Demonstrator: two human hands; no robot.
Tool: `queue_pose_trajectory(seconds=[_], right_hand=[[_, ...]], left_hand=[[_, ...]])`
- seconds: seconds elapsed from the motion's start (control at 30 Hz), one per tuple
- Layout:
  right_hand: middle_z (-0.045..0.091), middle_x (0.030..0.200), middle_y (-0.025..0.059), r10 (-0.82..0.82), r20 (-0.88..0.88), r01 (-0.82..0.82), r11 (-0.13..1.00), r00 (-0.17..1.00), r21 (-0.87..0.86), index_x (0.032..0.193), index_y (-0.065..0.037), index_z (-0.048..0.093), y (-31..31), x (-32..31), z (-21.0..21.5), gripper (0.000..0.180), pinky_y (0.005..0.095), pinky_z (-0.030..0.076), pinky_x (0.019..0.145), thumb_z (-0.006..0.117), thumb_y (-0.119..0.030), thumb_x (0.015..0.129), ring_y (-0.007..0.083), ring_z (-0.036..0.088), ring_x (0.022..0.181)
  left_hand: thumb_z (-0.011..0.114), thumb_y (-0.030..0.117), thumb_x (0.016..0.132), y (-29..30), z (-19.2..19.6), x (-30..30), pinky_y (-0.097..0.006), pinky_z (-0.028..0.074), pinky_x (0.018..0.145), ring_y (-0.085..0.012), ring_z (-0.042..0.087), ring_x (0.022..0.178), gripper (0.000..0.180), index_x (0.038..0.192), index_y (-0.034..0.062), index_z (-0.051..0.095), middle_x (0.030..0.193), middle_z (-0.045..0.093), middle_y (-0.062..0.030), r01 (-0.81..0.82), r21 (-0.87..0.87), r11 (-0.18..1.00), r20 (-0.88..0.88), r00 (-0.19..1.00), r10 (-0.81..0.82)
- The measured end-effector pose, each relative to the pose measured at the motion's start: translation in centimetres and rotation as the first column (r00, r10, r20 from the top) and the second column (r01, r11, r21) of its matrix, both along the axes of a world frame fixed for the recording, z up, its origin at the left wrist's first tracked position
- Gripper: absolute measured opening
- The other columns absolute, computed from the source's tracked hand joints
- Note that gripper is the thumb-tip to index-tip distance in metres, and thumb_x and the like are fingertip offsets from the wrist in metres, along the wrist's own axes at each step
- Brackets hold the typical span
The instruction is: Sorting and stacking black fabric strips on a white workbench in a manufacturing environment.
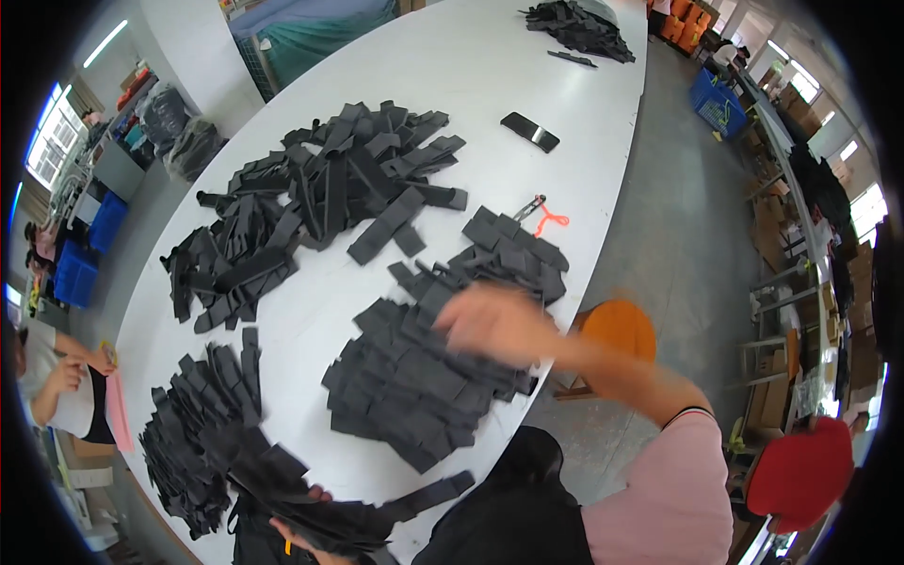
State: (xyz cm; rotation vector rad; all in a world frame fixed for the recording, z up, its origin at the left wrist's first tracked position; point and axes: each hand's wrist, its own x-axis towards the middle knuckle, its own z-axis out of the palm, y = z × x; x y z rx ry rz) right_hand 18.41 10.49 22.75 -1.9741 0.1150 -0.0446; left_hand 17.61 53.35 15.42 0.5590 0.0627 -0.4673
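Observation:
At the table's near edge, my left hand (294, 537) is closed around a bunch of black fabric strips (344, 524), which hides most of its fingers. One strip sticks out to the right of the bunch. My right hand (494, 325), smeared by motion, is over a layered pile of black strips (405, 386); its fingers cannot be made out. Beside my left hand lies another stack of overlapping strips (193, 428). Farther off, a large loose heap of strips (330, 179) spreads over the white table (301, 363).
Small snips with an orange-red cord (551, 221) lie beyond my right hand, and a dark phone (529, 132) lies farther back. More black pieces (579, 33) sit at the far end. An orange stool (617, 330) stands right of the table. Another person (56, 377) works at the left.

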Motion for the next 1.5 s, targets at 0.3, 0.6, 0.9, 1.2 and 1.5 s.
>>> queue_pose_trajectory(seconds=[0.3, 0.6, 0.9, 1.2, 1.5], right_hand=[[0.057, 0.11, 0.0149, -0.018, 0.184, 0.164, 0.548, 0.983, -0.82, 0.112, -0.008, 0.057, -30.7, 6.1, -19.8, 0.044, 0.0424, 0.038, 0.095, 0.046, 0.005, 0.071, 0.0341, 0.05, 0.107], [0.057, 0.079, 0.0219, -0.262, -0.26, -0.124, 0.443, 0.929, -0.888, 0.078, 0.001, 0.053, -38.3, 5.8, -24.4, 0.01, 0.0487, 0.044, 0.068, 0.052, -0.002, 0.068, 0.0389, 0.056, 0.078], [0.052, 0.076, -0.0011, -0.069, -0.153, 0.068, 0.998, 0.986, -0.014, 0.095, -0.005, 0.055, -10.4, 16.9, 0.2, 0.018, 0.0202, 0.038, 0.056, 0.056, -0.021, 0.087, 0.0057, 0.048, 0.064], [0.061, 0.078, 0.0034, 0.443, -0.379, -0.337, 0.887, 0.812, 0.315, 0.092, -0.006, 0.058, 32.9, 27.8, -2.1, 0.011, 0.0211, 0.049, 0.056, 0.056, -0.016, 0.087, 0.009, 0.059, 0.064], [0.063, 0.073, 0.0124, 0.289, -0.253, -0.189, 0.916, 0.923, 0.354, 0.089, 0.004, 0.056, 59.2, 41.2, -7.6, 0.01, 0.0214, 0.048, 0.042, 0.049, -0.003, 0.086, 0.0118, 0.056, 0.047]], left_hand=[[0.043, 0.051, 0.089, -2.1, 0.2, -1.1, -0.041, 0.05, 0.082, -0.027, 0.059, 0.096, 0.056, 0.118, 0.0039, 0.054, 0.108, 0.06, -0.014, -0.631, 0.333, 0.701, 0.013, 0.746, 0.665], [0.049, 0.057, 0.081, -3.4, 3.2, -4.8, -0.047, 0.05, 0.079, -0.0381, 0.058, 0.093, 0.073, 0.129, 0.0034, 0.039, 0.107, 0.054, -0.0286, -0.574, -0.009, 0.819, -0.121, 0.814, 0.569], [0.041, 0.064, 0.082, 4.9, 2.0, -3.9, -0.042, 0.049, 0.078, -0.0335, 0.052, 0.093, 0.078, 0.129, 0.003, 0.038, 0.107, 0.049, -0.0248, -0.489, -0.268, 0.83, -0.148, 0.872, 0.466], [0.049, 0.068, 0.073, 17.2, 2.3, -7.2, -0.035, 0.04, 0.076, -0.0239, 0.041, 0.086, 0.088, 0.128, 0.0015, 0.037, 0.101, 0.044, -0.0132, -0.437, -0.281, 0.855, -0.074, 0.898, 0.435], [0.041, 0.071, 0.074, 27.6, 1.7, -14.4, -0.039, 0.038, 0.078, -0.0267, 0.047, 0.08, 0.083, 0.124, 0.0041, 0.04, 0.095, 0.049, -0.0143, -0.771, -0.174, 0.613, -0.139, 0.635, 0.76]])
